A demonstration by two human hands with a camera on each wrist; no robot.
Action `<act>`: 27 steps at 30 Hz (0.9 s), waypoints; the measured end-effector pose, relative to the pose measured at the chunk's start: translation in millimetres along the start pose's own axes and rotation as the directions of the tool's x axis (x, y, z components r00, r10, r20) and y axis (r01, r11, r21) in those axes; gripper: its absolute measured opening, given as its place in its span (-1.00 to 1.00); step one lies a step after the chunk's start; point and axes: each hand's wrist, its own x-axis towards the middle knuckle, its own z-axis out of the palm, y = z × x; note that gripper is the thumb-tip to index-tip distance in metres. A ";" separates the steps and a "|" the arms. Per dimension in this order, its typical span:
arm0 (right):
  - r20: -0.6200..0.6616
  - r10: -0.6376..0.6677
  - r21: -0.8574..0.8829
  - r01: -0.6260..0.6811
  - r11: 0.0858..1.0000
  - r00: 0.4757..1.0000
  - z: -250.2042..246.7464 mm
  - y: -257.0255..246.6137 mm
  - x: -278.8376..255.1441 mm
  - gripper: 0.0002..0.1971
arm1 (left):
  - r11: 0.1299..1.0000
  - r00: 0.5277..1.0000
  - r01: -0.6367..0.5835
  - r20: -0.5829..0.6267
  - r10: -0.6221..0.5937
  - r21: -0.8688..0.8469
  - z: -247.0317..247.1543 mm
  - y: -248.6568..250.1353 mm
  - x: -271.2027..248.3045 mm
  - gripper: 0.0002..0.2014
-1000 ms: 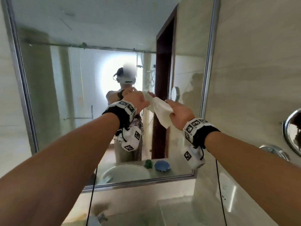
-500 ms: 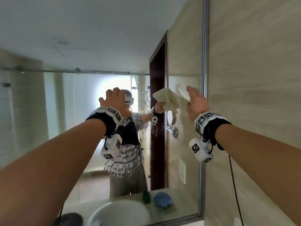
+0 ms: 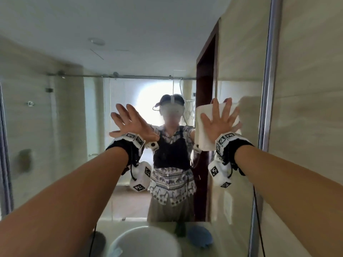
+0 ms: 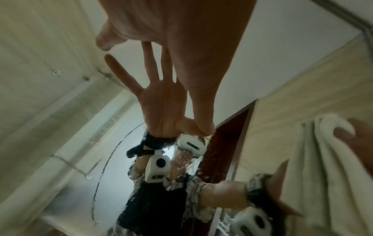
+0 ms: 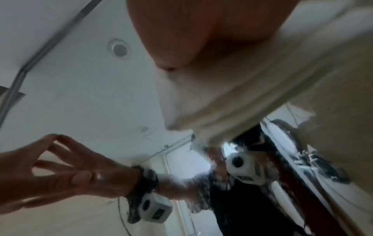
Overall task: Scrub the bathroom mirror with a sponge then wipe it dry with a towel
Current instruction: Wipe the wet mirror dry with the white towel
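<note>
The large wall mirror (image 3: 74, 127) fills the head view, framed in metal. A cream towel (image 3: 203, 130) lies flat against the glass near its right edge, and my right hand (image 3: 220, 119) presses on it with fingers spread straight. The right wrist view shows the towel (image 5: 232, 99) folded under my palm. My left hand (image 3: 130, 123) is open with fingers splayed, flat on the bare glass left of the towel. In the left wrist view the left hand (image 4: 181, 47) meets its own reflection, with the towel (image 4: 322, 167) at the right. The sponge cannot be picked out with certainty.
The mirror's metal frame (image 3: 267, 89) runs down just right of the towel, with a tiled wall (image 3: 311, 108) beyond. Reflected at the bottom are a white basin (image 3: 144, 242), a blue object (image 3: 199, 236) and a dark green item (image 3: 180, 229) on the counter.
Both hands held the bunched towel a second ago. The left hand let go and spread flat on the glass; the right raised the towel and now presses it flat with straight fingers.
</note>
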 end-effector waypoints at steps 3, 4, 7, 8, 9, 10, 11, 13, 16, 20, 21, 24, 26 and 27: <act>-0.227 -0.088 -0.026 0.084 0.996 0.970 23.3 4.0 0.7 -0.31 | 1.000 1.000 -0.004 -0.029 0.003 -0.017 11.8 -5.5 2.7 0.59; -0.291 -0.103 -0.032 0.098 0.995 0.951 27.8 4.5 1.6 -0.31 | 1.000 0.999 -0.009 -0.035 0.008 -0.015 15.2 -5.6 5.3 0.60; -0.425 -0.159 0.003 0.177 0.984 0.891 36.5 5.5 1.5 -0.35 | 1.000 0.999 -0.016 -0.038 0.016 -0.017 16.5 -6.3 5.0 0.62; -0.462 -0.182 -0.002 0.203 0.979 0.868 38.0 5.9 0.8 -0.39 | 1.000 0.999 -0.018 -0.041 0.017 -0.015 16.2 -6.2 4.5 0.62; -0.471 -0.198 -0.023 0.212 0.977 0.860 38.8 6.7 0.3 -0.43 | 1.000 0.999 -0.019 -0.038 0.019 -0.014 15.8 -6.0 4.2 0.62; -0.454 -0.215 -0.055 0.214 0.975 0.865 39.2 7.5 -1.6 -0.46 | 1.000 0.999 -0.018 -0.033 0.018 -0.016 14.8 -6.5 4.1 0.62; -0.423 -0.243 -0.097 0.223 0.970 0.873 39.8 8.3 -5.1 -0.50 | 1.000 0.999 -0.018 -0.032 0.018 -0.014 14.7 -6.9 4.3 0.62; -0.374 -0.342 -0.196 0.287 0.938 0.862 44.1 13.7 -15.9 -0.54 | 1.000 0.999 -0.021 -0.038 0.021 0.001 16.1 -8.3 5.9 0.62; -0.283 -0.456 -0.288 0.379 0.880 0.844 54.1 32.7 -32.3 -0.52 | 1.000 0.999 -0.025 -0.031 0.026 0.011 16.2 -8.9 4.7 0.61; -0.202 -0.451 -0.315 0.379 0.870 0.869 65.3 58.5 -51.9 -0.47 | 0.996 0.997 -0.039 0.065 0.034 0.081 9.5 -13.6 -0.5 0.67; -0.165 -0.451 -0.325 0.383 0.865 0.877 66.7 63.0 -55.3 -0.42 | 0.995 0.996 -0.043 0.078 0.036 0.089 8.2 -14.7 -1.6 0.67; -0.103 -0.422 -0.359 0.362 0.860 0.901 65.6 75.9 -60.4 -0.22 | 0.995 0.997 -0.039 0.072 0.033 0.091 7.4 -12.6 -3.5 0.71; -0.108 -0.375 -0.327 0.323 0.888 0.921 67.8 85.5 -66.5 -0.20 | 0.998 0.999 -0.031 0.030 0.030 0.058 9.5 -9.8 -3.6 0.71; -0.126 -0.348 -0.317 0.294 0.901 0.929 63.6 85.7 -63.4 -0.20 | 0.999 1.000 -0.031 0.006 0.031 0.045 11.2 -9.1 -3.3 0.66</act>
